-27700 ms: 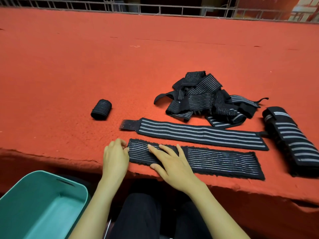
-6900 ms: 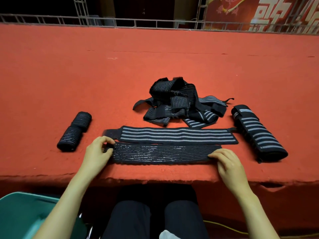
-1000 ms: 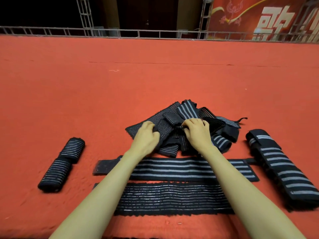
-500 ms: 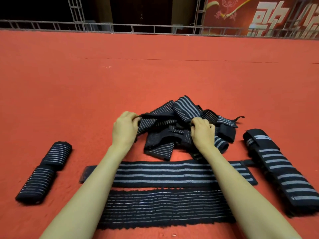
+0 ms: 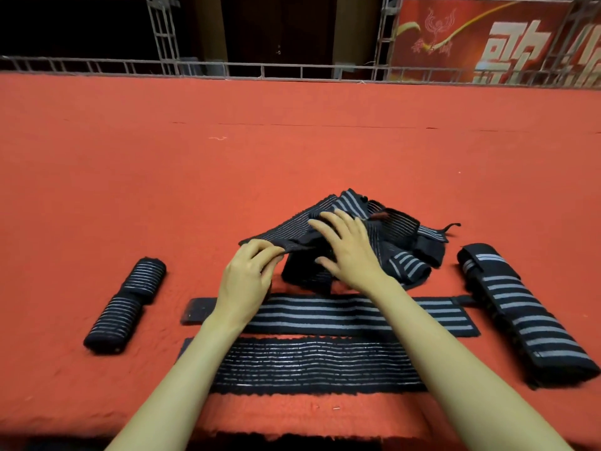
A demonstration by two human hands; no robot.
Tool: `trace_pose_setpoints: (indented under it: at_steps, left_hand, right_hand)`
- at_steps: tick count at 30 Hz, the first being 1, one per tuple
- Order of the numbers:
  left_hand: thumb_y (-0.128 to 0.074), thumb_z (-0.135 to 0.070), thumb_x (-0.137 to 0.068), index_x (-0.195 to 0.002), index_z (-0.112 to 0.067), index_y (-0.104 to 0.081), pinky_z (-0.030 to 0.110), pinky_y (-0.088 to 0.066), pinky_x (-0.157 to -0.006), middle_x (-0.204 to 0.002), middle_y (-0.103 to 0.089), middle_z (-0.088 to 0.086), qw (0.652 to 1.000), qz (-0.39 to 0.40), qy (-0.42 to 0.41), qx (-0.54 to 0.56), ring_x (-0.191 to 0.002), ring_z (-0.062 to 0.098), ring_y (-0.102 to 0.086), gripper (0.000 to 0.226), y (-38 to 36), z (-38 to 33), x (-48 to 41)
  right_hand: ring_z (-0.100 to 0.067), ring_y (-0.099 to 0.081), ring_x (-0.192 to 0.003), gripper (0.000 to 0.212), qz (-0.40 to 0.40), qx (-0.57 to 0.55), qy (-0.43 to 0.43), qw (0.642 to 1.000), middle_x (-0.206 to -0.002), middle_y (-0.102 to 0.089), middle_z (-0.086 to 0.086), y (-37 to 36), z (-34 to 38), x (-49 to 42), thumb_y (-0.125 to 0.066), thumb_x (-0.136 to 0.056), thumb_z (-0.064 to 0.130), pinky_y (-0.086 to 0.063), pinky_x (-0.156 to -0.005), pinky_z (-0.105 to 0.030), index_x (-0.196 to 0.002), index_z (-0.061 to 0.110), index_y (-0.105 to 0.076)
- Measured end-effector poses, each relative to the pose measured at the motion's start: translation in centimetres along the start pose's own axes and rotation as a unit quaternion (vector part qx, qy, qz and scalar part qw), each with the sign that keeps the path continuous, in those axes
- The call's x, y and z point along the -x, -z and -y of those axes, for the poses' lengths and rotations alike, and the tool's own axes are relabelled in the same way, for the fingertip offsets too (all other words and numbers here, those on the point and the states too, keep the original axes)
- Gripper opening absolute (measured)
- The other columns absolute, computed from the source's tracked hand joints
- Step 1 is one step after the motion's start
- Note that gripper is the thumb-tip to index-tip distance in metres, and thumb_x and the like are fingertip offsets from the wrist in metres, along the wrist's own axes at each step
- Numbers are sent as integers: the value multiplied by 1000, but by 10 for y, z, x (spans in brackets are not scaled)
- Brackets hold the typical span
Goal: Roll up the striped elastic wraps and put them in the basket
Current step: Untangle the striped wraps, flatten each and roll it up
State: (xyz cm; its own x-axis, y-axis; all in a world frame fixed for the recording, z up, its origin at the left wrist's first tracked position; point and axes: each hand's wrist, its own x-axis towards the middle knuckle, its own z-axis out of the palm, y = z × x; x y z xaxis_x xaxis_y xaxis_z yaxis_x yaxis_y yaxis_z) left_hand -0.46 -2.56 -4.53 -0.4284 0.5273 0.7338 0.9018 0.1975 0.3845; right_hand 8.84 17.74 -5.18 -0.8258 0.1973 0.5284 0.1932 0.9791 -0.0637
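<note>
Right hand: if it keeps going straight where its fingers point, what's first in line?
The thin-striped wrap, the top layer of the tangled pile, which the left hand pinches at its near edge. The right hand points away and left, fingers over it, likely touching. Beyond lies only red carpet.

You have one view, from the camera worn on your head. It faces forward and tilts down across the red platform, wide-angle, taking in everything from its near edge at the bottom of the frame to the railing along the top and a banner in the upper right. It sits close: your forearms enter from the bottom edge, and your left hand and right hand meet at centre frame on the pile of wraps.
</note>
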Motion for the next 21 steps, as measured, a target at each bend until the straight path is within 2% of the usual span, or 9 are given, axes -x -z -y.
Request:
trace_pose_setpoints:
  at_steps: [2, 4, 5, 9, 11, 13, 16, 19, 21]
  left_hand:
    - [-53, -24, -91, -99, -9, -71, 28, -48, -75, -91, -62, 1, 1000, -1, -23, 3, -84, 19, -60, 26, 5, 0, 2]
    - [-52, -22, -91, -100, -8, -71, 24, -45, -76, -91, -62, 3, 999, -5, -38, -1, -84, 19, -58, 26, 10, 2, 5]
    - [-51, -22, -91, -100, -7, -71, 23, -44, -77, -91, -62, 4, 999, -11, -36, -2, -84, 19, -58, 26, 12, 4, 6]
    - [-44, -15, -89, -101, -7, -71, 22, -43, -77, -92, -61, 7, 1000, -19, -14, -8, -86, 19, -55, 31, 14, 18, 13]
    - [-42, -12, -88, -103, -8, -71, 23, -42, -77, -93, -60, 7, 1000, -6, -16, -9, -88, 17, -52, 33, 11, 22, 15]
    - [-42, -13, -89, -103, -8, -71, 23, -42, -77, -93, -60, 6, 1000, 4, -22, -7, -89, 18, -53, 33, 7, 25, 16]
    - [-44, -15, -91, -103, -7, -71, 24, -43, -78, -94, -60, 6, 1000, 7, -23, -4, -89, 19, -54, 31, 3, 27, 16]
    - [-46, -24, -96, -100, -7, -71, 24, -44, -78, -92, -60, 4, 1000, 2, -25, 15, -88, 18, -54, 31, 3, 29, 18]
    - [-47, -27, -96, -98, -7, -71, 23, -44, -77, -90, -59, 2, 999, 3, -16, 29, -87, 15, -54, 32, 3, 31, 19]
  right_hand:
    - [-32, -45, -127, 46, -16, -3, 5, 1000, -125, -59, -7, -4, 13, -8, -72, -76, 14, -27, -108, -56, -121, 15, -61]
    - [-31, -59, -107, 26, -46, -14, -10, 999, -104, -69, -5, -3, 15, -16, -67, -77, 4, -31, -103, -46, -101, 13, -70]
    - [-31, -61, -101, 23, -41, -17, -15, 999, -100, -70, -4, 0, 14, -18, -64, -80, 3, -30, -100, -40, -99, 13, -71]
    - [-25, -58, -109, 39, 49, -37, 9, 998, -113, -68, -1, 13, 6, -20, -51, -83, 1, -34, -101, -38, -116, 17, -66]
    - [-21, -57, -113, 37, 65, -84, 27, 994, -116, -67, 2, 17, 13, -21, -51, -88, 13, -36, -102, -42, -122, 21, -63]
    - [-14, -51, -116, 31, 75, -71, 51, 993, -118, -65, 9, 16, 20, -23, -53, -94, 35, -31, -101, -40, -123, 28, -62]
    - [-13, -48, -113, 33, 60, -18, 78, 995, -115, -65, 13, 12, 26, -27, -55, -91, 48, -24, -94, -37, -116, 31, -67]
    - [-20, -55, -98, 24, 33, -6, 113, 993, -96, -70, 9, 3, 31, -30, -58, -90, 41, -24, -83, -35, -97, 24, -73]
    - [-22, -58, -87, 24, -10, 16, 99, 995, -82, -70, 7, -2, 30, -35, -56, -87, 36, -23, -77, -34, -83, 20, -73]
